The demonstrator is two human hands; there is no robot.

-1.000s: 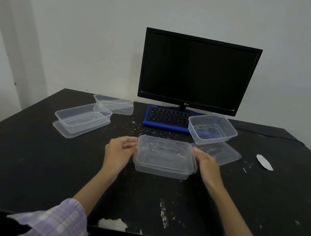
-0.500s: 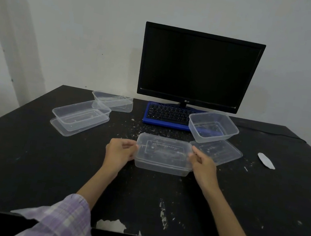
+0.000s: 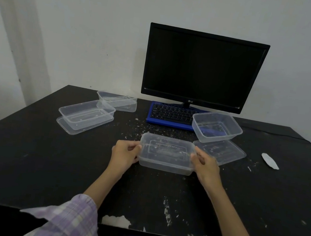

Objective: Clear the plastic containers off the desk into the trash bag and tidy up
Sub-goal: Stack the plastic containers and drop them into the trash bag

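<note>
Desk [image 3: 23,158]: black, scuffed top against a pale wall.
Monitor [image 3: 202,68]: dark screen, "LG" on lower bezel; blue keyboard [image 3: 169,116] below.
Lidded container [image 3: 166,154]: clear, centre of desk; embossed lid lettering unreadable.
Left hand [image 3: 125,153]: grips its left end.
Right hand [image 3: 204,164]: grips its right end.
Other containers: one on a lid, left [image 3: 86,114]; one behind [image 3: 117,101]; open tub [image 3: 216,127] above loose lid [image 3: 224,153], right.
</note>
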